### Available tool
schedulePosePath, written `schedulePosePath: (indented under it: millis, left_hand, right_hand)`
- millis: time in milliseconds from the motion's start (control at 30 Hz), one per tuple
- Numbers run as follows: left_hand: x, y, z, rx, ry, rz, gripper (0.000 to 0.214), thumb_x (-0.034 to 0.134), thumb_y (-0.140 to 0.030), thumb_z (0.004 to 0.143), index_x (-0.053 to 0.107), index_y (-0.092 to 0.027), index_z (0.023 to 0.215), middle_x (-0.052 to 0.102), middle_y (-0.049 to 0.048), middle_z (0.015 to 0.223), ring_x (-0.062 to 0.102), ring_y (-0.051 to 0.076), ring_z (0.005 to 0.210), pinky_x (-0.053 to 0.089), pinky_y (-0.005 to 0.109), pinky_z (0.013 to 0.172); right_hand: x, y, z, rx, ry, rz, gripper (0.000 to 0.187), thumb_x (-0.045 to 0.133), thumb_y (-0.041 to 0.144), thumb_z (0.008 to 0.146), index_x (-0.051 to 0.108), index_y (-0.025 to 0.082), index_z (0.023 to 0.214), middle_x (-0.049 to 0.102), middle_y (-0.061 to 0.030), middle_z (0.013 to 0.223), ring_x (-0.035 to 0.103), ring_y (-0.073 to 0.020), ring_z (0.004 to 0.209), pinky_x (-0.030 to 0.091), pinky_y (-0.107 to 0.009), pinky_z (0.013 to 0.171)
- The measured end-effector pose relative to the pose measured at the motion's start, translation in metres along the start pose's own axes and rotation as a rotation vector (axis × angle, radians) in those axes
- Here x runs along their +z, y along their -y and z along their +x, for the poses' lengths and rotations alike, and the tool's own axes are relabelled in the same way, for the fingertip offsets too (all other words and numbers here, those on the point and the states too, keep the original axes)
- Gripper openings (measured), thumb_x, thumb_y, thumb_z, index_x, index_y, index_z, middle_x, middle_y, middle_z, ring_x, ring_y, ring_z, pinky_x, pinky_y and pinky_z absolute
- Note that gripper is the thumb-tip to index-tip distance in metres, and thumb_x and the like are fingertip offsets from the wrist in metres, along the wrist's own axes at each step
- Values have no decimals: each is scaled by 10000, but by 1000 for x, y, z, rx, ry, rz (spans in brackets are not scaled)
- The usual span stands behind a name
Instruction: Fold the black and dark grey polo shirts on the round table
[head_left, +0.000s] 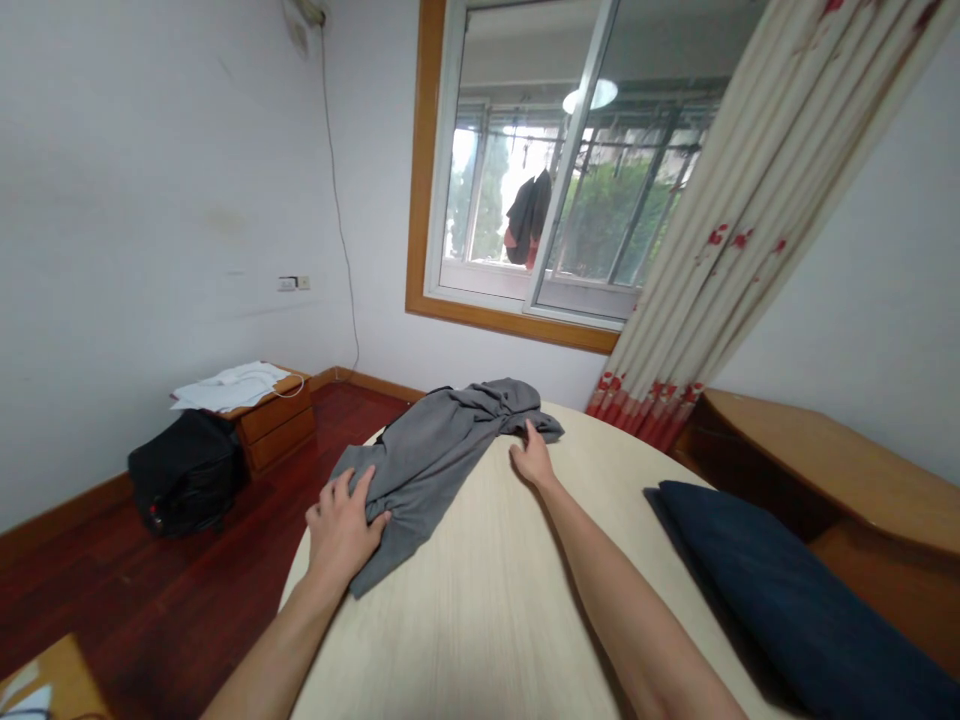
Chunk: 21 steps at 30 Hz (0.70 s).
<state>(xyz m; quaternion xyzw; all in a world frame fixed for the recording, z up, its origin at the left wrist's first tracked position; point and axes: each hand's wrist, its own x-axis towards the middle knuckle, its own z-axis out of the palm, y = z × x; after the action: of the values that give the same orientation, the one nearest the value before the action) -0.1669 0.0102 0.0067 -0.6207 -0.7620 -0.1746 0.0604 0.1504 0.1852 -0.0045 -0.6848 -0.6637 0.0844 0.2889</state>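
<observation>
A grey garment (439,445) lies crumpled across the far left part of a pale bed mat (495,590). My left hand (341,530) rests on its near end with fingers closed over a fold of the cloth. My right hand (534,458) reaches further out and pinches the garment's far edge near the bunched part.
A dark blue pillow (787,590) lies at the right by the wooden headboard (832,465). On the red wooden floor at the left stand a black bag (187,480) and a low wooden cabinet (274,420) with white cloth on top. A window and patterned curtain (750,220) are behind.
</observation>
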Motion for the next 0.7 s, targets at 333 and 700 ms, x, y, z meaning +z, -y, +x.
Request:
schedulePosePath:
  millis: [333, 700]
  left_hand:
    - [-35, -60, -37, 525, -145, -277, 403, 549, -253, 864, 612, -196, 1258, 448, 146, 1490, 419, 312, 1349, 349, 479, 1080]
    - [-20, -174, -69, 783, 221, -638, 252, 468, -305, 911, 685, -212, 1000, 726, 55, 1033, 681, 184, 856, 504, 318, 817]
  right_hand:
    - [-166, -71, -142, 214, 66, -495, 522, 584, 358, 860, 572, 136, 1333, 562, -189, 1339, 560, -321, 1210, 397, -416, 1040]
    - [-192, -103, -231, 554, -176, -492, 449, 554, 395, 893, 610, 180, 1284, 594, -167, 1297, 553, -330, 1194, 420, -474, 978]
